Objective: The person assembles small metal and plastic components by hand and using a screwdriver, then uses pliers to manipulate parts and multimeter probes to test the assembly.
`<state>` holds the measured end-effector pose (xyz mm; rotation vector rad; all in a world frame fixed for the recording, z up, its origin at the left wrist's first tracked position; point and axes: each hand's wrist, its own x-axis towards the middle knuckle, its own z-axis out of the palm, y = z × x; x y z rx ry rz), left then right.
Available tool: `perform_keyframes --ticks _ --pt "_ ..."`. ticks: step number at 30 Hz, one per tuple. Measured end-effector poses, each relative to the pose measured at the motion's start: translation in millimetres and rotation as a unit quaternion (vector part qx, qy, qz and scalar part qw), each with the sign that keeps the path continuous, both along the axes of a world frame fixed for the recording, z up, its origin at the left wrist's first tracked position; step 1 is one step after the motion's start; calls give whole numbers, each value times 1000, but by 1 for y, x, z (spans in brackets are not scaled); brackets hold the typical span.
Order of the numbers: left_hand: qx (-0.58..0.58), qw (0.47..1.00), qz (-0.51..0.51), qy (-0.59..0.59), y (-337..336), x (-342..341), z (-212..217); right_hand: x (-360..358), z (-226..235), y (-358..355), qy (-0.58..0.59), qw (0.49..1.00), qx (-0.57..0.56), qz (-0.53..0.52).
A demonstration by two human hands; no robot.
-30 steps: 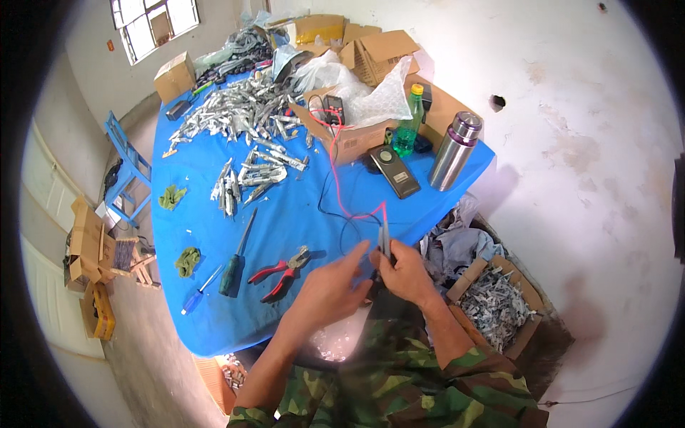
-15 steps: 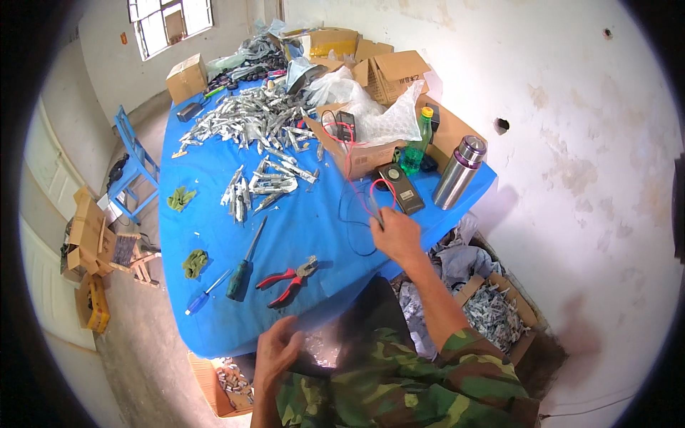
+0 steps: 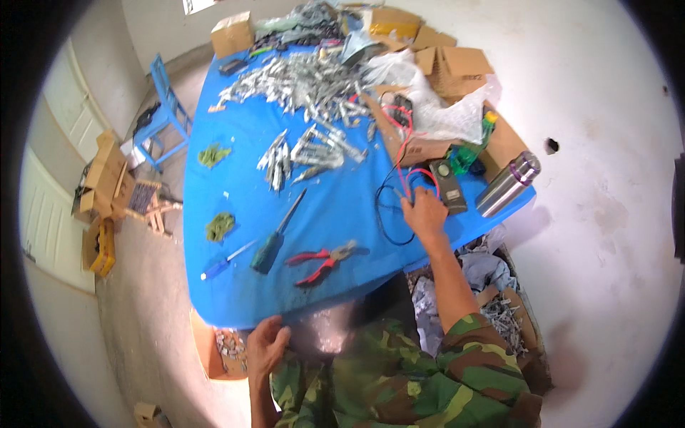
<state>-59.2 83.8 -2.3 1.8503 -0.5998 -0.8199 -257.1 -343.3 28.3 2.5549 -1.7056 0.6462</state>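
My right hand (image 3: 427, 216) is closed in a pinch at the right side of the blue-covered table, on what looks like a test probe (image 3: 404, 194) with a red lead (image 3: 407, 153). The red lead runs up to a dark meter (image 3: 401, 107) on the cardboard box. A black lead (image 3: 379, 214) loops on the cloth beside the hand. Just beyond lies a dark box-shaped device (image 3: 447, 187) with a round dial. My left hand (image 3: 267, 346) rests by the table's near edge, thumb and fingers apart, holding nothing visible. Red-handled pliers (image 3: 325, 264) lie between the hands, jaws pointing right.
A green-handled screwdriver (image 3: 268, 252) and a blue one (image 3: 216, 269) lie left of the pliers, near green cloth scraps (image 3: 220, 227). Silvery elongated parts (image 3: 285, 82) are heaped farther back. A steel flask (image 3: 508, 184) and green bottle (image 3: 467, 153) stand at the right, beside an opened carton (image 3: 428, 148).
The view has shifted, so the table appears higher and farther right. My right hand remains at the lead beside the dial device. My left hand stays low by the table edge.
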Motion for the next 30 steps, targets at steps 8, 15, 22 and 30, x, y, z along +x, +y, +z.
perform_keyframes --ticks 8,15,22,30 --pt "-20 993 -21 -115 -21 -3 11 6 -7 91 -246 953 78 161" --pt "-60 987 -48 -144 -49 -13 17 39 -23 133 -284 922 137 225" --pt "-33 994 -57 -83 -35 -25 6 48 -52 129 -329 903 183 205" --pt "-59 998 6 -29 -31 -28 15 40 -22 148 -575 682 420 165"
